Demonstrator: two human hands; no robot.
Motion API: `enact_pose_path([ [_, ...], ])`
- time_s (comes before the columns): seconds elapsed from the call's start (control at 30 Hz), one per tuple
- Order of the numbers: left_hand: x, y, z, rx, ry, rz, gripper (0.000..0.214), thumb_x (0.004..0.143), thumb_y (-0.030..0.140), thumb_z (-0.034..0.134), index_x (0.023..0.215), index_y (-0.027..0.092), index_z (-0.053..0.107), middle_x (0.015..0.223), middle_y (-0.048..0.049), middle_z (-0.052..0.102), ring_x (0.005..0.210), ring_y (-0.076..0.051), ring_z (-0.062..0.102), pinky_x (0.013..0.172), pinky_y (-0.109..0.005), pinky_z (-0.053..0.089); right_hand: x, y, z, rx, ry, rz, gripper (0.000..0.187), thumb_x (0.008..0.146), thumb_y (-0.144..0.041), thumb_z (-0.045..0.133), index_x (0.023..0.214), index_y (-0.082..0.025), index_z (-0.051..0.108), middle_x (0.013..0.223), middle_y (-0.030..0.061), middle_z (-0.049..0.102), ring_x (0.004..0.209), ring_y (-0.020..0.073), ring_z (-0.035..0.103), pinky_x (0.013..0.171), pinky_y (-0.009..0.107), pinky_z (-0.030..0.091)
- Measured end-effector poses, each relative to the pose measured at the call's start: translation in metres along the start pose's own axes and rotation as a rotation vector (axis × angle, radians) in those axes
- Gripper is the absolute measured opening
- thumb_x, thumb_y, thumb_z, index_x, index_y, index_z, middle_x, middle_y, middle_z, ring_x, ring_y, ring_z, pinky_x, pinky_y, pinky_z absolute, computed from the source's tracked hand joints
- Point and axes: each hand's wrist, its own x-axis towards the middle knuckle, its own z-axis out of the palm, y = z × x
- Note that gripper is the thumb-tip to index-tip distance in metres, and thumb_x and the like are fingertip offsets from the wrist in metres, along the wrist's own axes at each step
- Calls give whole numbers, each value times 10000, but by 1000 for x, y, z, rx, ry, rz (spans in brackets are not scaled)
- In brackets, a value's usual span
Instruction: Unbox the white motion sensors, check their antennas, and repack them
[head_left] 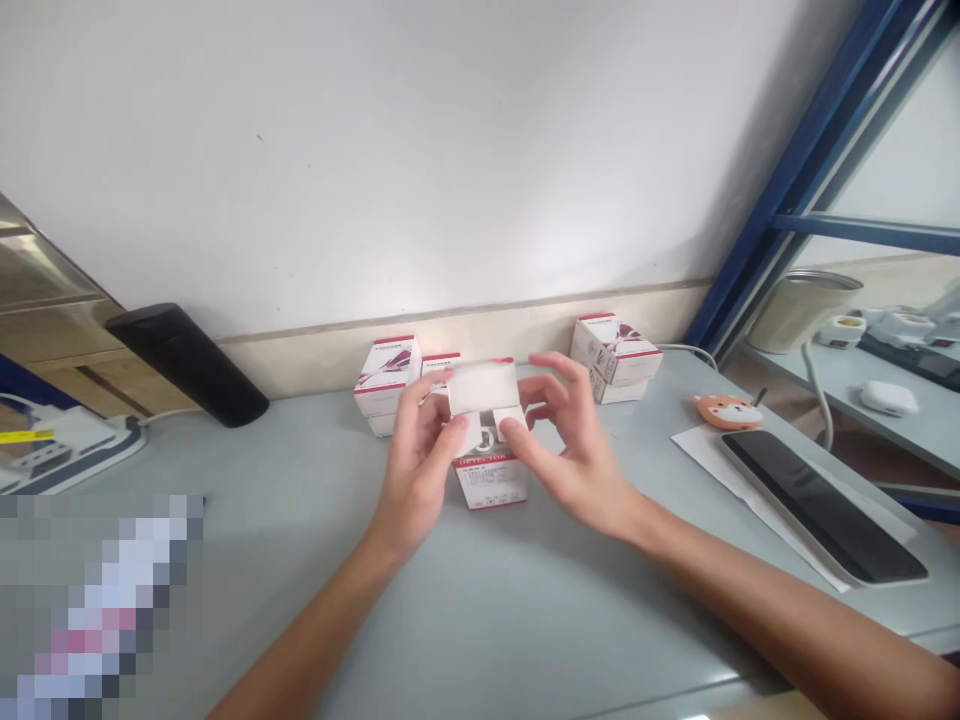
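Observation:
In the middle of the table stands a small white-and-red carton (491, 485) with "DETECTOR" printed along its front edge. Its lid (484, 386) is raised, and a white rounded item (486, 440) shows partly inside. My left hand (420, 460) is closed round the carton's left side, thumb on the left side flap. With its thumb pressed on the right side flap, my right hand (574, 450) grips the other side, its index finger lifted. Behind my left hand are two similar cartons, one taller (384, 385) and one partly hidden (441, 364).
More cartons (616, 355) stand at the back right by the wall. On the right lie a phone-like black device (825, 505), white paper (705, 450) and an orange animal-face item (727, 410). A black cylinder (187, 365) and a power strip (67, 450) are at left.

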Motion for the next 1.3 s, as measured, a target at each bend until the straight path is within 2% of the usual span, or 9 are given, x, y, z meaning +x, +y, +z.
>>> enact_pose_path([
  [0.1,1,3,3,-16,66,-28,573,1019,358,630,1535,409,387,1051,3,694,969,-204,699,883,-355,567,3,1,-3,-21,30,-4,671,1038,-389,673,1594,-380,298,1351,72,644,1094,236,629,978,471,563],
  [0.27,2,-1,2,144,78,-21,283,1056,438,578,1305,323,647,1161,-22,730,1062,-209,712,911,-331,583,4,7,-10,-117,-48,-115,290,1073,-399,628,1352,-329,593,1322,65,674,1158,246,635,998,454,541],
  [0.5,-5,-20,-2,251,83,315,356,1147,382,350,1329,270,634,1315,-68,709,1218,-214,675,1047,-368,556,6,-2,-10,-154,-68,-150,74,1087,-274,540,1101,-294,610,1160,67,685,1082,244,644,984,452,520],
  [0.73,5,-31,-13,444,-96,580,255,1117,320,488,1319,264,632,1302,-103,667,1248,-226,648,1029,-400,560,6,4,-14,-120,-100,-229,50,1033,-236,634,1021,-283,623,1244,74,662,1155,252,655,1041,474,508],
  [0.93,10,-35,-10,475,49,569,224,1117,330,493,1212,245,677,1250,-81,723,1226,-214,676,1061,-391,542,4,20,-15,-173,-158,-267,320,988,-231,699,1286,-315,616,1437,100,601,1318,281,605,1124,506,497],
  [1.03,10,-36,-10,391,220,354,303,1120,440,469,1152,223,678,1141,-77,764,1078,-208,723,959,-352,574,1,30,-15,-255,-361,-105,906,913,-300,782,1666,-357,283,1721,157,316,1304,305,629,1058,503,561],
  [1.1,11,-36,-11,342,310,230,365,1111,512,456,1114,216,670,1026,-65,769,925,-198,730,821,-314,585,0,35,-14,-248,-419,37,1061,908,-358,784,1716,-371,96,1702,178,340,1116,256,706,947,470,614],
  [1.2,15,-35,-16,402,369,302,372,1117,500,428,1150,218,668,1119,-89,762,1060,-219,724,925,-343,578,1,36,-13,-274,-316,85,968,920,-406,778,1689,-357,192,1517,127,585,1062,249,721,956,474,605],
  [1.3,22,-32,-26,602,427,521,311,1111,404,446,1235,224,668,1342,-134,690,1340,-259,612,1190,-457,443,8,31,-16,-462,-74,-79,740,916,-373,772,1574,-307,439,1449,119,663,1202,312,678,1035,513,555],
])
